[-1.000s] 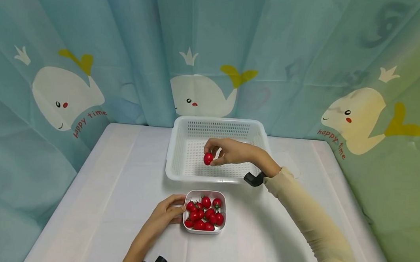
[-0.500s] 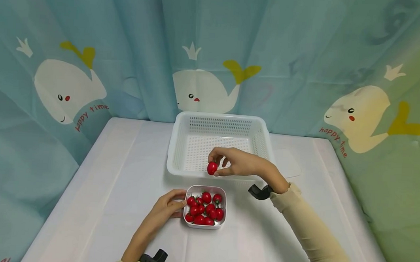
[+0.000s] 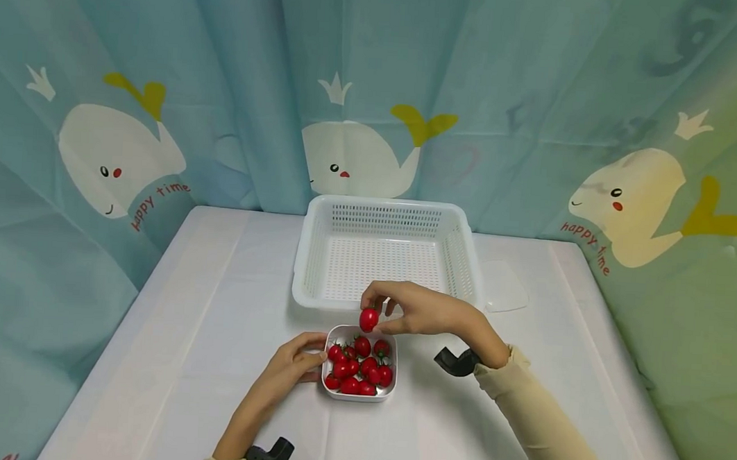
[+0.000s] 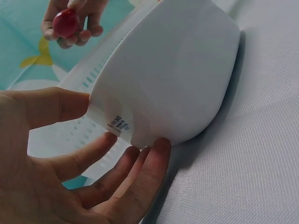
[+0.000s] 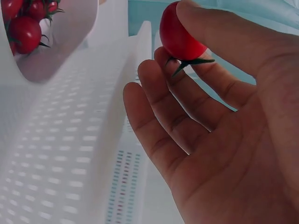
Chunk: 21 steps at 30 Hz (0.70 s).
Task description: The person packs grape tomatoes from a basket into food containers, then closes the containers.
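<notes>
Between thumb and fingertips, my right hand (image 3: 423,309) pinches one red cherry tomato (image 3: 368,320), held over the far edge of a small white container (image 3: 357,398). The right wrist view shows that tomato's green calyx (image 5: 187,63) pointing down toward the palm. Several more cherry tomatoes (image 3: 350,368) lie inside the container, some with green stems. My left hand (image 3: 289,361) grips the container's left side. In the left wrist view, its thumb (image 4: 70,105) is at the rim and the other fingers touch the white wall (image 4: 177,60).
A white perforated plastic basket (image 3: 314,255) stands behind the container, with no tomatoes visible in it. To its right lies a thin clear sheet (image 3: 506,289) on the white-covered table (image 3: 227,306). A blue-green curtain with whales (image 3: 237,112) hangs behind and beside the table.
My right hand has come back toward me with the cherry tomato, from over the basket to the container's far edge. The left hand keeps its grip; the head view has shifted slightly.
</notes>
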Available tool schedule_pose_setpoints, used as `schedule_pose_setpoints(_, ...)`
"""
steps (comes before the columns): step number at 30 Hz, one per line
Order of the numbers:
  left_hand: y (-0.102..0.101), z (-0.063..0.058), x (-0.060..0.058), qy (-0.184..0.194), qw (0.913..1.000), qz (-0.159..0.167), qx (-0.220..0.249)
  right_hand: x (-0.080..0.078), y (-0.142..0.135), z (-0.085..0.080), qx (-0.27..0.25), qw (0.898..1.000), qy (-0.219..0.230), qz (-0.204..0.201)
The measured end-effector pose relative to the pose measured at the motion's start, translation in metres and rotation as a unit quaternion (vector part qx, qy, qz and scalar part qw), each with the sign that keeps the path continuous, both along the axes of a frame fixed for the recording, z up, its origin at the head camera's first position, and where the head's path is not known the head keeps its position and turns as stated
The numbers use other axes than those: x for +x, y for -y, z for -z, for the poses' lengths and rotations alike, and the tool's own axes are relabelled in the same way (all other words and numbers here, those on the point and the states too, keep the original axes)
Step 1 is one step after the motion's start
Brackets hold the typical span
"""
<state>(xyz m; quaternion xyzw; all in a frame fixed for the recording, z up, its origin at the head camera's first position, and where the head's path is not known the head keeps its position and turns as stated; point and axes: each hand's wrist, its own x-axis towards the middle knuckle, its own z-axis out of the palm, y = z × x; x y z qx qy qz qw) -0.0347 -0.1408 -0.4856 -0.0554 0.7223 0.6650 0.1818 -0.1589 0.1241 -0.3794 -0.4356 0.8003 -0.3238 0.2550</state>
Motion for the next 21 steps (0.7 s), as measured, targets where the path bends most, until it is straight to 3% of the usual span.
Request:
schedule_pose_setpoints(14, -0.001, 0.0, 0.0, -0.003, 1.0, -0.001, -0.003, 0.015, 0.001, 0.02, -0.027, 0.999, 0.023, -0.017)
schedule_pose_setpoints(21, -0.001, 0.0, -0.001, -0.002, 1.0, -0.005, -0.008, 0.021, 0.004, 0.03, -0.037, 0.997, 0.063, -0.019)
